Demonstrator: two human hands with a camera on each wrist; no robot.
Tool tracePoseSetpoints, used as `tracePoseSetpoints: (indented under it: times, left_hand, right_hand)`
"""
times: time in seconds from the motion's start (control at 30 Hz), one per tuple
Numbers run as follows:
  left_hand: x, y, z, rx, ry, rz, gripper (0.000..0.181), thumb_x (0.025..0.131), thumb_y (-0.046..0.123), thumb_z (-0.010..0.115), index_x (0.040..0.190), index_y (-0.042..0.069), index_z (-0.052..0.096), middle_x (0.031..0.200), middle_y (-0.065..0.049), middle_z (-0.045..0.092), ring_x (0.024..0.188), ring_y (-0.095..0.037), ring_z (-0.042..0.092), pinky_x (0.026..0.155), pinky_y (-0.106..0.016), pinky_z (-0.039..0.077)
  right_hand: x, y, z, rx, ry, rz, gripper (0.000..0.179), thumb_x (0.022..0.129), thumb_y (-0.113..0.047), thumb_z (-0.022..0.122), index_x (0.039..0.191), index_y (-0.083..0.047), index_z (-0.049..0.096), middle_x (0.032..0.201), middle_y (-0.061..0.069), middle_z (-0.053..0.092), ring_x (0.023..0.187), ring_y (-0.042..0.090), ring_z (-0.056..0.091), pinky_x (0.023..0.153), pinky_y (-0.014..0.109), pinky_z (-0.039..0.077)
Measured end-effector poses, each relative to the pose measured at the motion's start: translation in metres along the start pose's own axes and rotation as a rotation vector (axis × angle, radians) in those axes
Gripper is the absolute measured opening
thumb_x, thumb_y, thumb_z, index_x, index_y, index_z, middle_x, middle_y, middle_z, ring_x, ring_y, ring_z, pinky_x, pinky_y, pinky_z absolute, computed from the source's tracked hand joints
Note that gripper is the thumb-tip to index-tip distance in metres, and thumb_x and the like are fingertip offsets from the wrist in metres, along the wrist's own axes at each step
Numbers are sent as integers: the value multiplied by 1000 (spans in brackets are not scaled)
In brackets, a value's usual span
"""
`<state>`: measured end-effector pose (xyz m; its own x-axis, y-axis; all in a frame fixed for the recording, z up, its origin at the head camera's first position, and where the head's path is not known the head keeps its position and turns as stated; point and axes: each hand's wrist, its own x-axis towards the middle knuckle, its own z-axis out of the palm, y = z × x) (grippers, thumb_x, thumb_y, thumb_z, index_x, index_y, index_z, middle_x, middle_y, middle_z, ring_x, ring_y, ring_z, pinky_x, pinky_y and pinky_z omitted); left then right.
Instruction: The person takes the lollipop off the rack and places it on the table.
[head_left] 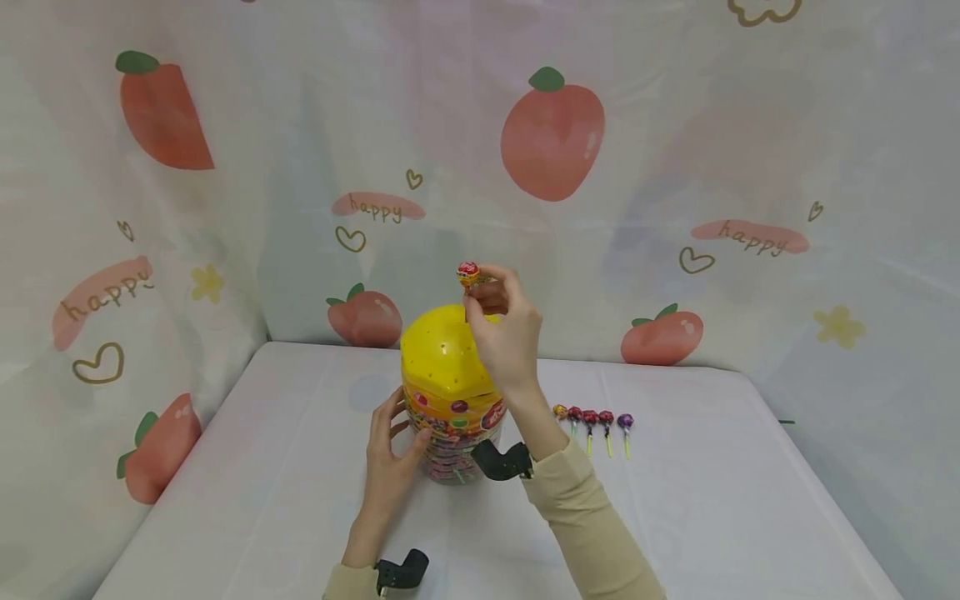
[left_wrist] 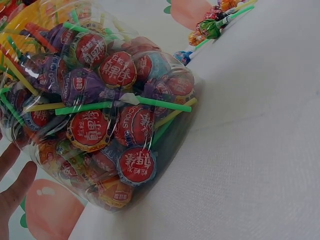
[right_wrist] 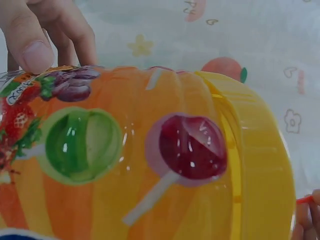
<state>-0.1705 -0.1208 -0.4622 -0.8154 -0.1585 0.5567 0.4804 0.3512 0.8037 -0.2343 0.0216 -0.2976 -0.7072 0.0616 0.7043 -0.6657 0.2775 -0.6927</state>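
Observation:
A clear plastic candy jar (head_left: 457,433) with a domed yellow lid (head_left: 438,354) stands upright on the table. Lollipops in bright wrappers (left_wrist: 116,70) fill its lower part. Curved around the jar's left side, my left hand (head_left: 390,454) steadies it, with the thumb on the front of the wall in the right wrist view. Above the lid, my right hand (head_left: 510,329) pinches a lollipop (head_left: 468,273) by its stick, the red and yellow head pointing up. A bit of the red stick (right_wrist: 304,200) shows by the lid in the right wrist view.
Several lollipops (head_left: 606,418) lie in a row on the white tablecloth (head_left: 675,517), right of the jar. Behind the table hangs a fabric backdrop (head_left: 450,125) printed with fruit and hearts. Each wrist carries a black camera mount (head_left: 403,570).

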Motion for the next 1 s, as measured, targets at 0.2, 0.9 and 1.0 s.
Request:
tracePoseSetpoints:
  times: [0.2,0.9,1.0]
  left_hand:
    - [0,0,-1,-12,-8,-18,67,84,2,67,144,2,37,140,-21,44,123,-27,46,98,-58,47]
    - [0,0,-1,-7,-4,10,68,83,0,67,144,0,36,139,-23,45,123,-33,47,95,-60,47]
    - [0,0,0,-4,-4,8,68,83,0,67,144,-1,36,139,-23,44,123,-33,47,96,-60,47]
  right_hand:
    - [-9,-2,-14,1,12,29,31,86,-2,66,117,-4,60,88,16,69,78,25,65,75,18,53]
    - [-65,20,-71,-49,98,165,31,84,-1,70,114,-5,63,86,16,70,76,2,60,73,10,50]
    - [-74,24,-78,-56,112,188,32,83,0,70,114,-5,64,85,17,69,76,2,60,72,11,50]
